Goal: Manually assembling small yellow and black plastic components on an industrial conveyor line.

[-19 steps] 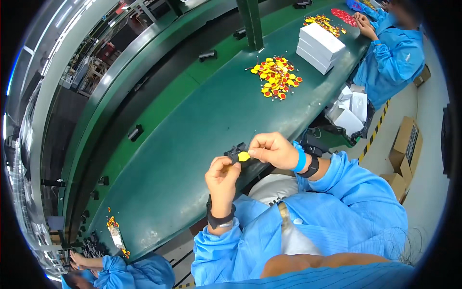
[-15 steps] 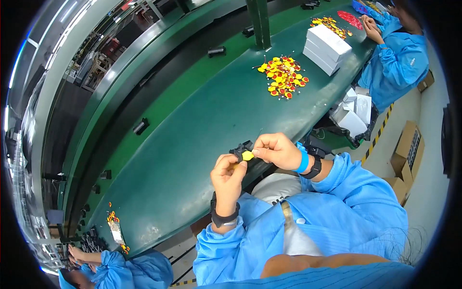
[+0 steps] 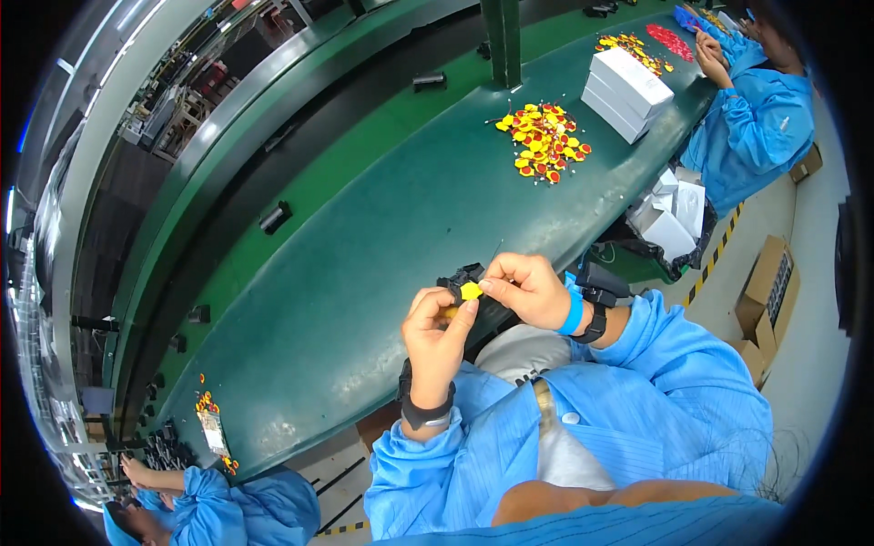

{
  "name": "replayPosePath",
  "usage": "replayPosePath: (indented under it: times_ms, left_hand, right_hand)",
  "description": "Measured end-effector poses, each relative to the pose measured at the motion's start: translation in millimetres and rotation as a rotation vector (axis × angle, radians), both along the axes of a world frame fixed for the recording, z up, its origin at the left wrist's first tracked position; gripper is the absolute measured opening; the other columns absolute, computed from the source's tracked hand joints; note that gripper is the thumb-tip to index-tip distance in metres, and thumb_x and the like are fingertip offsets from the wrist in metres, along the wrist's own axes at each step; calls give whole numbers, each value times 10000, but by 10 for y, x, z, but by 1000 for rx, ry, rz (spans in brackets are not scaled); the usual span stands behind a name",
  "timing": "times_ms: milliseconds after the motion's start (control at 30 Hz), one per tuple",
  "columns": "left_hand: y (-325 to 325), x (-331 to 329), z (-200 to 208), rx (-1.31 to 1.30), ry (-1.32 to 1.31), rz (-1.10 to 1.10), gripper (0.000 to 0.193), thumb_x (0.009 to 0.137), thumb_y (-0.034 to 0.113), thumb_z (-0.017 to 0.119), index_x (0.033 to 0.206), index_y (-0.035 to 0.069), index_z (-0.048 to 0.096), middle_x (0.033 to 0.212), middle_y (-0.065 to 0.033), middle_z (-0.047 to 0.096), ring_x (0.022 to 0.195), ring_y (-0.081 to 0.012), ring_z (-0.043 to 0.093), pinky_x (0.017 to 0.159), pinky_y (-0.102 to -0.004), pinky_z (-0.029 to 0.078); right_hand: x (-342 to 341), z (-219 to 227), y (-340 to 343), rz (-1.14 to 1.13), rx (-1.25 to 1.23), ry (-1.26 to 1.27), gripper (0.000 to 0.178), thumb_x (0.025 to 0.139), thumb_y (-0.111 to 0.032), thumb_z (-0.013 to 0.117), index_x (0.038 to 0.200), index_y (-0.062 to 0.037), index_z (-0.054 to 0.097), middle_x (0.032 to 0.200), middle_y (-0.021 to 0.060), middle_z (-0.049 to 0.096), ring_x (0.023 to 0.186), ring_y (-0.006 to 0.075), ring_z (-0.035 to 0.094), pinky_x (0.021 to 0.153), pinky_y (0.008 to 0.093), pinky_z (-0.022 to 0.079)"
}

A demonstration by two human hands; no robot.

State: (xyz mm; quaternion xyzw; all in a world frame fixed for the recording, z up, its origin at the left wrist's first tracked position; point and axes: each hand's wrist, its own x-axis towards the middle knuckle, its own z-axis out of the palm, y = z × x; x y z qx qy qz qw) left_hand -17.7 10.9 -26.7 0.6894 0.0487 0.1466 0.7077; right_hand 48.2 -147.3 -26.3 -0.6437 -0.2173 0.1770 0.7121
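My left hand point(image 3: 433, 338) is closed round a black plastic part point(image 3: 459, 277), thumb and fingers gripping it just above the near edge of the green table. A small yellow disc-like piece point(image 3: 471, 291) lies against that part, by my left thumb tip. My right hand point(image 3: 535, 291) pinches at the right edge of the yellow piece with thumb and forefinger; the exact spot between the fingertips is hidden. Farther along the table is a pile of yellow and red pieces point(image 3: 544, 141), with thin dark ends sticking out.
White boxes point(image 3: 628, 91) are stacked beyond the pile. A green post point(image 3: 501, 45) rises at the table's far edge. Black parts point(image 3: 275, 217) lie on the green conveyor point(image 3: 341, 150). Co-workers in blue sit at far right point(image 3: 751, 136) and lower left point(image 3: 246, 510). A bin of white cartons point(image 3: 669, 214) stands right.
Black parts on the conveyor have shifted toward the far right. The view has tilted slightly. Both my hands keep nearly the same pose on the black part and yellow piece.
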Motion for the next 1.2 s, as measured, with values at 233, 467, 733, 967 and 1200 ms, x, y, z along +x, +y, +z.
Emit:
replayPosePath:
  times_ms: [233,467,733,967,1200]
  left_hand:
    - [27,0,-22,127,-53,22,152,738,-35,711,795,-19,571,861,-41,529,698,-79,477,593,-198,394]
    - [41,-19,31,131,-32,3,151,725,-35,707,791,-11,573,843,-29,525,702,-78,461,599,-206,370]
    - [58,-45,66,200,1,-72,126,717,-41,700,771,-16,589,816,-32,540,700,-86,471,598,-217,376]
    - [61,-20,154,348,-46,-105,126,708,-33,702,758,-26,587,792,-64,560,679,-119,504,585,-240,400]
    - [131,32,59,374,-43,-103,125,710,-34,702,752,-16,586,781,-58,555,675,-115,498,579,-235,394]
  right_hand:
    - [52,-9,-8,133,33,149,190,910,-138,596,773,-19,538,645,-39,500,602,20,411,502,209,331]
    - [113,-116,-12,182,-2,178,176,890,-142,617,802,-6,550,710,-9,537,594,43,457,514,215,373]
    - [282,25,-55,303,-85,-181,202,809,-152,699,931,-9,625,1162,130,525,913,157,550,690,273,490]
    - [253,8,-15,324,35,-45,145,773,-74,699,728,17,595,1000,113,592,858,165,566,730,290,469]
    - [252,-132,92,213,25,-188,127,743,-55,700,748,23,600,886,115,605,810,177,579,720,300,472]
